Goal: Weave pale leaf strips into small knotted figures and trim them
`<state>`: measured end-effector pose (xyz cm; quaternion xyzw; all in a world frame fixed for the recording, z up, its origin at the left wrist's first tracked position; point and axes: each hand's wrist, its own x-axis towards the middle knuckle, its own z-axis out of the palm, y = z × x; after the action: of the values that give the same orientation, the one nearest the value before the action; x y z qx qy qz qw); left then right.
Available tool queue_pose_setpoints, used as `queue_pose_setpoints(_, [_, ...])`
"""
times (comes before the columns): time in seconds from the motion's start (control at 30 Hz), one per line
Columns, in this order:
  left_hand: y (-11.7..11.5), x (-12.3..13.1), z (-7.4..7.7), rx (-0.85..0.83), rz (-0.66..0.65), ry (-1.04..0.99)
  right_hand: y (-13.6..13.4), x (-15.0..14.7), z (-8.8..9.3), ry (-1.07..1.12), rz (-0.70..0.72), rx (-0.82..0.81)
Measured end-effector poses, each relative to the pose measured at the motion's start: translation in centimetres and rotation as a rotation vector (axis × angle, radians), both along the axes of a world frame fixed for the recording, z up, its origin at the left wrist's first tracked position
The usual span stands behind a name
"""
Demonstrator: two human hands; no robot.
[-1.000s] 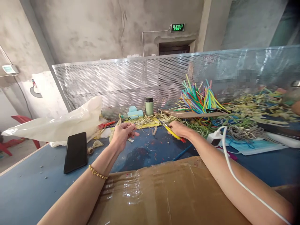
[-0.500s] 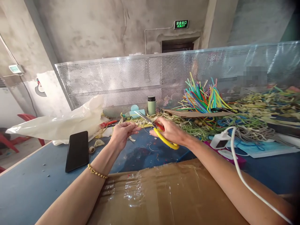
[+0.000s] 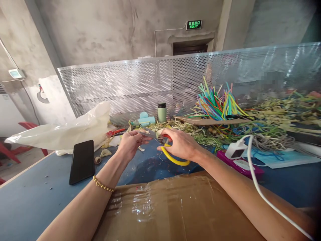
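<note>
"Since both hands are near the middle of the frame, where are the scissors [image 3: 164,141]?"

"Right there, above the blue surface [image 3: 150,169], with the right hand [image 3: 179,143] clamped on their handles and the blades [image 3: 151,134] reaching the left hand [image 3: 129,144]."

"And that left hand?"

"Thumb and fingertips look pinched together beside the blade tips; whatever is between them is too small to tell."

"How would the scissors handle?"

"Light and stiff, I'd guess, the handles maybe slightly slippery. Best held by the loops, fingers well clear of the blades."

Scissors [image 3: 165,142] now at left hand [image 3: 128,145]
</note>
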<state>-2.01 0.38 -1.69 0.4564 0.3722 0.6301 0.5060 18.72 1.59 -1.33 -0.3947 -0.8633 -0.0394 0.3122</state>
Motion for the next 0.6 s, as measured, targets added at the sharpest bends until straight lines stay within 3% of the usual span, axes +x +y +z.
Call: queue_pose_setpoints(0.6, [0.06, -0.21, 0.12, -0.005, 0.019, 0.003, -0.11, 0.19, 0.19, -0.049, -0.039, 0.086])
